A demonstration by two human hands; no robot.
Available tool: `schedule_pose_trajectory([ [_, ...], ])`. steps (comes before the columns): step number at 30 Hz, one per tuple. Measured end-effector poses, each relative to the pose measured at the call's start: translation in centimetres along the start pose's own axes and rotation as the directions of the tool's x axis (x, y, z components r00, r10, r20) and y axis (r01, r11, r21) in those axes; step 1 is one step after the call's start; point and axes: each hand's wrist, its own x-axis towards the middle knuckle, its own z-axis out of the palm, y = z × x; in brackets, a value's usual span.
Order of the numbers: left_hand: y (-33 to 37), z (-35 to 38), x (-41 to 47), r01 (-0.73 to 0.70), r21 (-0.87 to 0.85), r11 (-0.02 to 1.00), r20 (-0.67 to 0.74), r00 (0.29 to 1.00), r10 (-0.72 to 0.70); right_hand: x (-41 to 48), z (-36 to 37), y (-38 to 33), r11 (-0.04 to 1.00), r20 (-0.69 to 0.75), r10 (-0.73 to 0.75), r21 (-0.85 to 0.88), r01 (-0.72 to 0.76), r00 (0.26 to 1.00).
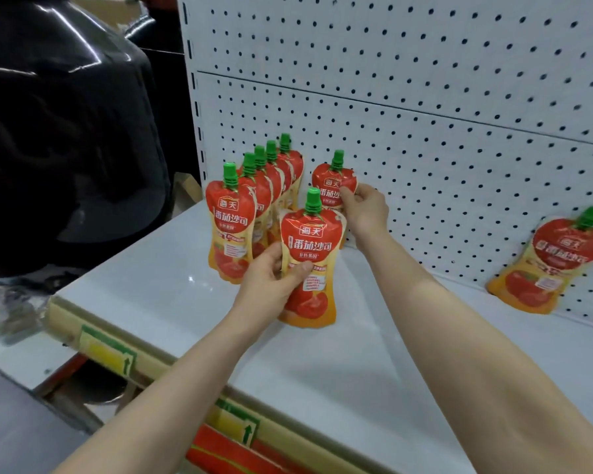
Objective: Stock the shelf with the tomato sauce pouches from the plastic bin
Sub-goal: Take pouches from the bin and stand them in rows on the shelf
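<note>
A row of several red-and-orange tomato sauce pouches with green caps stands at the left end of the white shelf. My left hand grips the left edge of an upright pouch in front of that row. Behind it, my right hand pinches the right side of another upright pouch near the back panel. One more pouch leans against the pegboard at the far right. The plastic bin is out of view.
A white pegboard back panel rises behind the shelf. Yellow price-tag holders run along the shelf's front lip. A large black wrapped bulk fills the space left of the shelf. A lower shelf edge shows below.
</note>
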Motion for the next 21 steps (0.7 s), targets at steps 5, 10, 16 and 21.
schedule_pose_trajectory([
  [5, -0.1, 0.3, 0.5, 0.000, 0.002, 1.000, 0.008, 1.000, 0.000, -0.6, -0.4, -0.3, 0.999, -0.009, 0.002, -0.049, -0.003, 1.000],
  [10, -0.1, 0.4, 0.9, 0.020, 0.027, 0.999, 0.016, 1.000, -0.021, -3.8, -3.9, -2.5, 0.995, -0.056, -0.100, -0.008, 0.100, 0.993],
  [16, -0.1, 0.8, 1.2, 0.015, 0.027, 1.000, 0.051, 0.999, -0.016, -9.1, -6.6, -4.6, 0.988, 0.432, -0.151, 0.030, 0.154, 0.889],
  [21, -0.1, 1.5, 0.9, 0.002, 0.024, 1.000, 0.138, 0.990, -0.006, -9.0, -7.4, -3.9, 0.993, 0.343, -0.096, 0.100, 0.065, 0.934],
])
